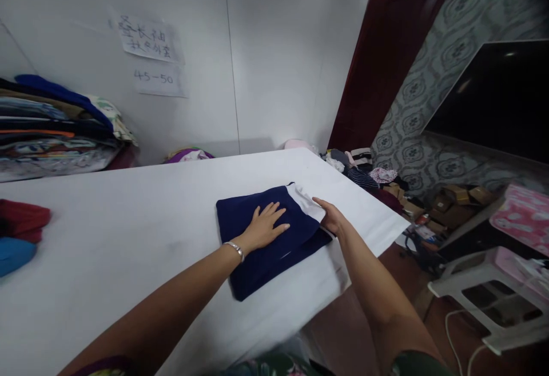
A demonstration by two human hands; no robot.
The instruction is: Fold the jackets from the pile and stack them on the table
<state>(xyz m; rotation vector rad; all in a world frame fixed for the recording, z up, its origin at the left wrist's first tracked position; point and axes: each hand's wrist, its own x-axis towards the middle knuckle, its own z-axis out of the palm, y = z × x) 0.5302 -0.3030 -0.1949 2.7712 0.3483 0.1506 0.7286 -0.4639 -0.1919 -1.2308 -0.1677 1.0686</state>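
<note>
A folded navy blue garment [253, 267] with a white band at its right end lies on the white-covered table [128, 238]. My left hand [263, 227] rests flat on top of the navy cloth, fingers spread. A silver bracelet [235, 250] circles that wrist. At the right end of the garment my right hand [331, 217] has its fingers closed on the edge by the white band [305, 201]. Its thumb shows on the upper side, while the other fingers are partly hidden below the cloth.
Folded clothes [55, 124] are stacked at the back left. Red cloth [23, 218] and blue cloth [15, 256] lie at the left edge. Beyond the table's right edge are a clothes heap [364, 178], cardboard boxes [457, 196] and a white stool [484, 290]. Handwritten paper [148, 41] hangs on the wall.
</note>
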